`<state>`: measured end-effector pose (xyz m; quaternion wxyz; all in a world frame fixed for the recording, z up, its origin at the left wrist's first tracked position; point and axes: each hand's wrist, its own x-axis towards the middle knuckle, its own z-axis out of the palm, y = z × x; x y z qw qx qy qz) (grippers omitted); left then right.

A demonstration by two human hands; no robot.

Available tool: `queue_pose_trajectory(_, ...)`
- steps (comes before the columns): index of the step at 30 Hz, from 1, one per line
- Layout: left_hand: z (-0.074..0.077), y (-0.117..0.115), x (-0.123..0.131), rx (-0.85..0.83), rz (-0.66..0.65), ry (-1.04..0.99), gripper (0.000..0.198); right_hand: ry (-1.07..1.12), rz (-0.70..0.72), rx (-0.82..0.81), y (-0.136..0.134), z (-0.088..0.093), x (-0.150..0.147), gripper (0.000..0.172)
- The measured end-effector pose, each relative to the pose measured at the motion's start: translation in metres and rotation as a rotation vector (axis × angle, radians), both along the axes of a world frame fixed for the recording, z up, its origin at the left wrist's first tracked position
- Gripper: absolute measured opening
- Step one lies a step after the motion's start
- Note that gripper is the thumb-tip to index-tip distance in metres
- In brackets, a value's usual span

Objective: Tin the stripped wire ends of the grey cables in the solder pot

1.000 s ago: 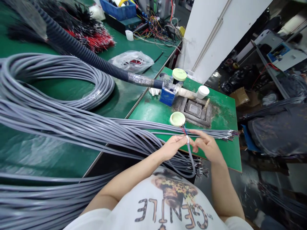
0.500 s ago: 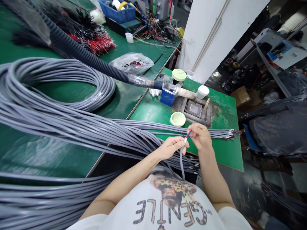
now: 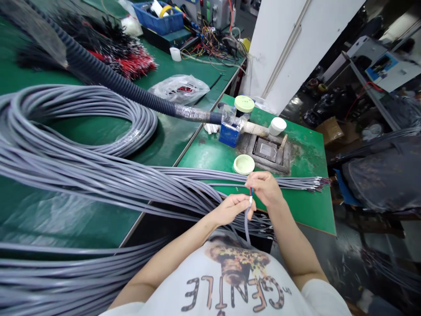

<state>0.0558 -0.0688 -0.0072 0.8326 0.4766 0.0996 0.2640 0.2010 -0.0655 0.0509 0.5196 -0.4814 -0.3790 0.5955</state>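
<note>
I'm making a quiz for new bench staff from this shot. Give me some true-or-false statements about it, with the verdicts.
1. The left hand and right hand meet at the end of a grey cable, where thin coloured wires emerge. True.
2. The person wears a black shirt. False: it is a white printed T-shirt.
3. A round pale green lid lies on the green bench just beyond the hands. True.
4. A hose lies across the person's forearms. False: the black corrugated hose runs over the benches to a blue box, away from the hands.
</note>
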Motion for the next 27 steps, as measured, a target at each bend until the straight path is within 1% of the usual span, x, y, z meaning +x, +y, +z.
queue_pose_trajectory(2, 0.001, 0.002, -0.002, 0.013, 0.034, 0.002, 0.037, 0.06, -0.126, -0.001, 0.008, -0.002, 0.004, 0.02)
queue_pose_trajectory(4, -0.001, 0.003, -0.004, 0.016, 0.016, 0.012, 0.039, 0.108, -0.26, 0.056, 0.013, -0.002, 0.017, 0.028)
queue_pose_trajectory(5, -0.002, 0.003, -0.005, 0.005, 0.001, 0.017, 0.04, 0.111, -0.295, 0.09, 0.014, -0.002, 0.024, 0.031)
queue_pose_trajectory(6, -0.004, 0.003, -0.006, -0.014, -0.008, 0.018, 0.041, 0.092, -0.285, 0.108, 0.014, -0.002, 0.031, 0.03)
queue_pose_trajectory(7, -0.005, 0.003, -0.007, -0.039, -0.006, 0.015, 0.042, 0.05, -0.218, 0.095, 0.012, -0.002, 0.037, 0.026)
queue_pose_trajectory(9, -0.008, 0.002, -0.006, -0.078, -0.001, 0.011, 0.043, -0.051, -0.005, 0.013, 0.006, -0.003, 0.041, 0.017)
queue_pose_trajectory(10, -0.008, 0.002, -0.006, -0.085, -0.007, 0.015, 0.044, -0.085, 0.094, -0.032, 0.004, -0.004, 0.039, 0.017)
queue_pose_trajectory(11, -0.008, 0.002, -0.005, -0.088, -0.017, 0.019, 0.044, -0.099, 0.165, -0.065, 0.001, -0.005, 0.036, 0.019)
queue_pose_trajectory(12, -0.008, 0.001, -0.004, -0.09, -0.03, 0.023, 0.044, -0.095, 0.202, -0.085, 0.0, -0.005, 0.031, 0.021)
queue_pose_trajectory(13, -0.008, 0.001, -0.004, -0.094, -0.041, 0.028, 0.044, -0.081, 0.21, -0.09, -0.001, -0.006, 0.025, 0.02)
queue_pose_trajectory(14, -0.008, 0.001, -0.004, -0.099, -0.045, 0.033, 0.044, -0.062, 0.197, -0.087, -0.001, -0.006, 0.019, 0.018)
queue_pose_trajectory(16, -0.008, 0.0, -0.004, -0.112, -0.028, 0.038, 0.043, -0.026, 0.127, -0.069, 0.0, -0.006, 0.008, 0.013)
queue_pose_trajectory(18, -0.008, 0.001, -0.006, -0.144, 0.022, 0.028, 0.041, -0.001, 0.009, -0.035, 0.001, -0.008, 0.001, 0.011)
queue_pose_trajectory(21, -0.009, 0.003, -0.008, -0.233, 0.13, -0.011, 0.039, -0.018, -0.161, 0.006, -0.002, -0.015, -0.003, 0.008)
queue_pose_trajectory(23, -0.01, 0.005, -0.007, -0.292, 0.18, -0.032, 0.038, -0.074, -0.222, 0.042, -0.005, -0.021, -0.002, 0.005)
queue_pose_trajectory(25, -0.011, 0.007, -0.006, -0.329, 0.204, -0.048, 0.037, -0.18, -0.235, 0.105, -0.01, -0.024, 0.001, 0.002)
queue_pose_trajectory(27, -0.011, 0.01, -0.005, -0.359, 0.22, -0.063, 0.036, -0.365, -0.246, 0.215, -0.017, -0.024, 0.005, 0.01)
